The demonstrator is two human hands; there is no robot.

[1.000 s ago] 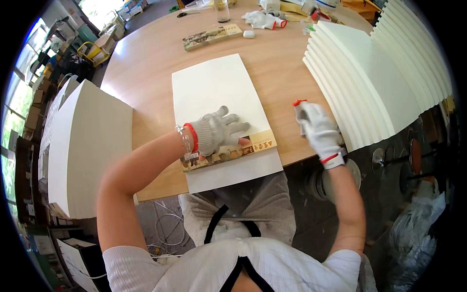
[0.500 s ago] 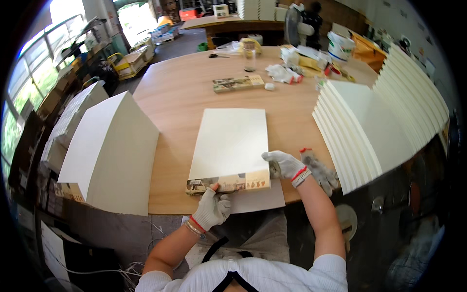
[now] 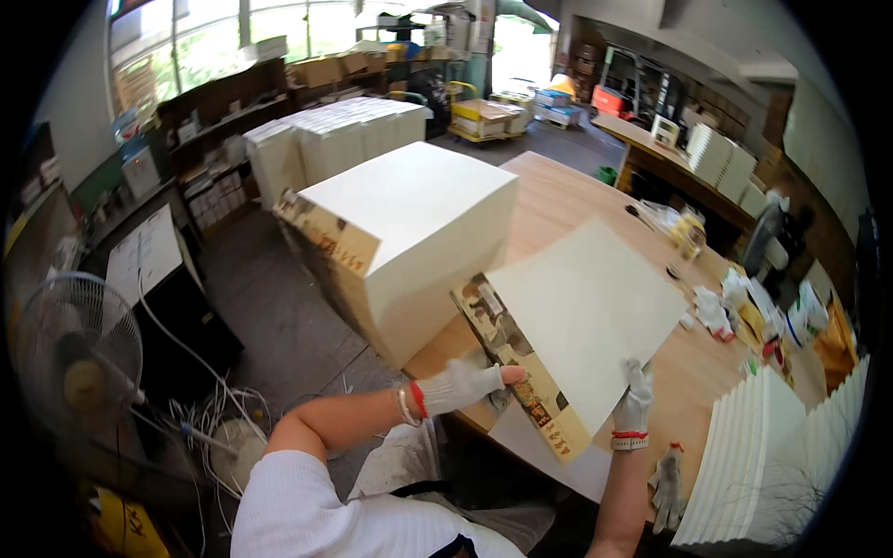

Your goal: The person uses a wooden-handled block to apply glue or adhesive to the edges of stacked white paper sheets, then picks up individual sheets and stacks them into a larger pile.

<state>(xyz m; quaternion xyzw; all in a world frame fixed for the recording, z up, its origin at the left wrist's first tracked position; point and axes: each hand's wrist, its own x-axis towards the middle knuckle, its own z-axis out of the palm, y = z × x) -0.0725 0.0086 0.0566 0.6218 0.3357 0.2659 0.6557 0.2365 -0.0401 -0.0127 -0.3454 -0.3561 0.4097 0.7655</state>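
Observation:
A flat white pad [image 3: 586,316] with a brown picture-printed strip along its near edge is tilted above the wooden table. My left hand [image 3: 462,386], in a white knitted glove with a bare thumb, grips the strip, thumb on top and fingers underneath. The gloved right hand [image 3: 634,398] is closed on the pad's right edge, its fingers partly hidden. Just left of the pad rises a tall stack of similar white pads [image 3: 437,251], with printed strips along its near side. A white sheet [image 3: 558,462] lies at the table's front edge below the pad.
A spare grey glove [image 3: 668,485] lies beside my right wrist. Ridged white stacks [image 3: 753,456] stand at the right. Farther off on the table [image 3: 549,200] are scissors [image 3: 638,216] and crumpled white gloves [image 3: 713,312]. A standing fan [image 3: 82,339] and tangled cables are at left.
My view has swung left. The pad, formerly flat on the table, is lifted and turned toward the left stack. My right hand has closed on its edge.

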